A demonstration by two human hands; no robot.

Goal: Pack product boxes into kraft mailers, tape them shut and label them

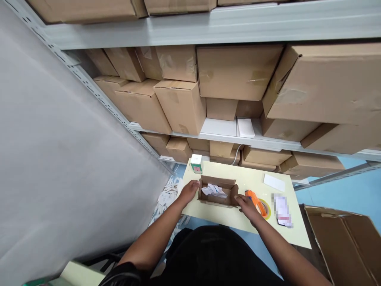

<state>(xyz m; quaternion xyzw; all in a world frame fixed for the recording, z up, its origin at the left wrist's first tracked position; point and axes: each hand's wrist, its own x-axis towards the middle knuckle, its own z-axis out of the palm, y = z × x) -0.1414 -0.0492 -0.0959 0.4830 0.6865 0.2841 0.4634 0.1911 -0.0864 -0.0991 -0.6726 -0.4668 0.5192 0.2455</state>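
An open cardboard box [214,201] stands on the pale yellow table [232,220], with crumpled white paper [213,190] inside it. My left hand [189,190] grips the box at its left end, fingers closed on the edge. At the right end, my right hand [245,204] holds the other edge between thumb and fingers. Just right of that hand lies an orange tape dispenser [256,201] with a roll of tape [266,208]. Behind the box on the left sits a small white and green carton [196,164].
A flat white box [274,182] and a printed, partly blurred paper [282,210] lie on the table's right. Shelves [226,137] packed with cardboard boxes rise behind. A large open carton [345,242] stands at right; paper scraps [166,198] cover the floor left of the table.
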